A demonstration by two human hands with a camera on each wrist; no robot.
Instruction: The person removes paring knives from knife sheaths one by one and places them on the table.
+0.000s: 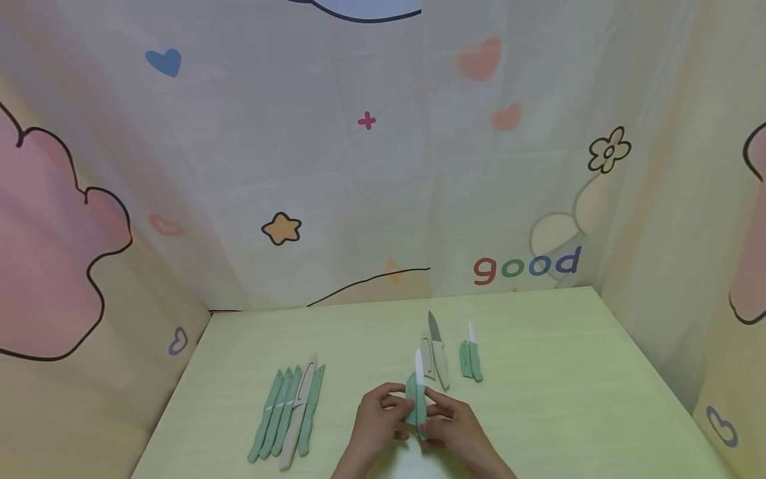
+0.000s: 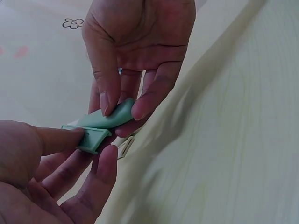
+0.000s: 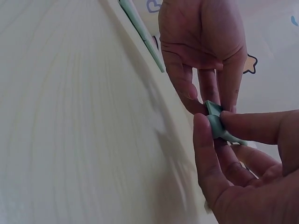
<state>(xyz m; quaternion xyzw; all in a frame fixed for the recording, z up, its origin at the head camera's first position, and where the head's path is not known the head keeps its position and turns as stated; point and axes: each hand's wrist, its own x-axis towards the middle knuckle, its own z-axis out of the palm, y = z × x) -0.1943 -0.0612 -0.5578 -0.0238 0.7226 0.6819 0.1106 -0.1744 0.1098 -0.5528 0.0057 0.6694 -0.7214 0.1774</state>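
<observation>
My left hand (image 1: 377, 420) pinches a green blade sheath (image 2: 96, 138) between thumb and fingers. Right beside it, my right hand (image 1: 459, 429) grips the green handle (image 2: 113, 115) of a small knife with a white blade (image 1: 419, 367). The blade points away from me, bare and outside the sheath; sheath and handle lie side by side and seem to touch. In the right wrist view the handle's rounded end (image 3: 215, 126) shows between thumb and fingertip. Just beyond the hands lies a beige knife (image 1: 440, 364) with a grey blade, its beige sheath (image 1: 427, 356) alongside.
Farther right on the pale green table (image 1: 568, 386) lie another green knife (image 1: 475, 360) with a bare white blade and its green sheath (image 1: 465, 359). At the left, several green knives (image 1: 272, 416) and a longer beige knife (image 1: 295, 422) form a row. Printed curtains (image 1: 335, 173) surround the table.
</observation>
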